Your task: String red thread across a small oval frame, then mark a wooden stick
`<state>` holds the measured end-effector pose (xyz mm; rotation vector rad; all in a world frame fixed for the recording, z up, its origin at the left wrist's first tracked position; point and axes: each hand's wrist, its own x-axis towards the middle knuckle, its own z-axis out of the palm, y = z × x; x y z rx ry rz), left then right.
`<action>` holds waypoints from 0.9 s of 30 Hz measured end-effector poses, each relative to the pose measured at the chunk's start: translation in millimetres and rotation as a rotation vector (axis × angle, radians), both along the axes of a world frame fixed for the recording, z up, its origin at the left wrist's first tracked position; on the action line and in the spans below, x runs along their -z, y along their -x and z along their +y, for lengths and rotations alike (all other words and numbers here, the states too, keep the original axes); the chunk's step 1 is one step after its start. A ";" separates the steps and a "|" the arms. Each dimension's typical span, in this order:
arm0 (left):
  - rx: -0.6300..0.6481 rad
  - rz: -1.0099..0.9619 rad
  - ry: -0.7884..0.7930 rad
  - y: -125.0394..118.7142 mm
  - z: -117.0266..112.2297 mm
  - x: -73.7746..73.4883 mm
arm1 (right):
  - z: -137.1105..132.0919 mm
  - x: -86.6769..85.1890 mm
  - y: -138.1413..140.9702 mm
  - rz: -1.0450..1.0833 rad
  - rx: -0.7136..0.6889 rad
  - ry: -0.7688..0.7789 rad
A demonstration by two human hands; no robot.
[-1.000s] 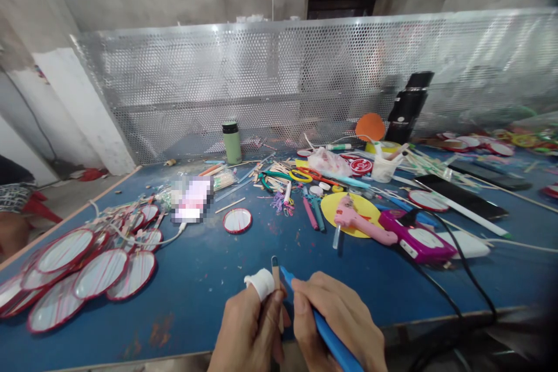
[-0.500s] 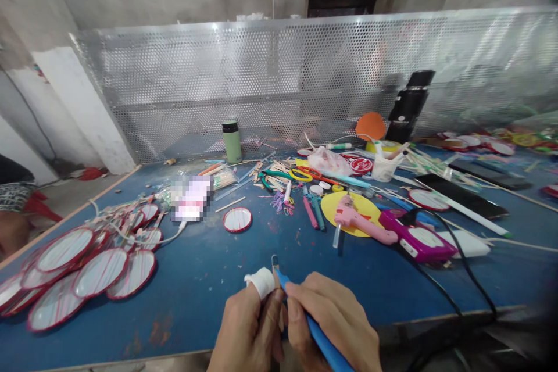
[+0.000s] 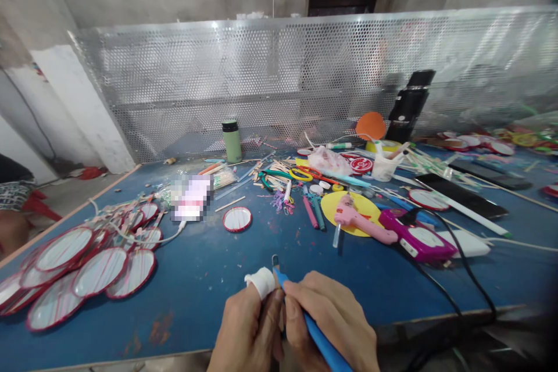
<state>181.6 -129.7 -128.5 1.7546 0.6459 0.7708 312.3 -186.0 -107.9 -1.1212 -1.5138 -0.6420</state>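
My left hand (image 3: 250, 328), with white tape wound round one fingertip (image 3: 261, 281), pinches a thin wooden stick (image 3: 275, 263) upright at the near edge of the blue table (image 3: 209, 267). My right hand (image 3: 335, 317) grips a blue-handled tool (image 3: 320, 343) like a pen, its tip touching the stick just beside the taped finger. Both hands are closed and pressed together.
Several red-rimmed round discs (image 3: 87, 270) lie at the left, one more (image 3: 238, 219) mid-table. A pink glue gun (image 3: 361, 224) on a yellow disc, a purple device (image 3: 421, 242) with black cables, scissors, sticks, a green bottle (image 3: 231, 142) and a black bottle (image 3: 407, 107) crowd the back. A perforated metal screen stands behind.
My right hand and the blue tool shifted slightly left, bringing the tip against the stick. The left hand has barely moved.
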 end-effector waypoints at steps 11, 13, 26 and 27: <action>-0.005 -0.010 0.003 -1.1 -0.9 -4.2 | 10.0 10.3 8.2 0.145 0.052 -0.150; -0.006 -0.010 -0.009 -0.6 -1.4 -3.4 | 9.0 8.8 7.6 0.139 0.054 -0.140; 0.002 0.030 0.005 -0.9 -0.3 -1.5 | 6.6 8.6 3.4 0.118 0.051 -0.154; 0.005 0.031 0.004 -1.1 -0.3 -1.8 | 5.8 8.3 3.0 0.109 0.047 -0.141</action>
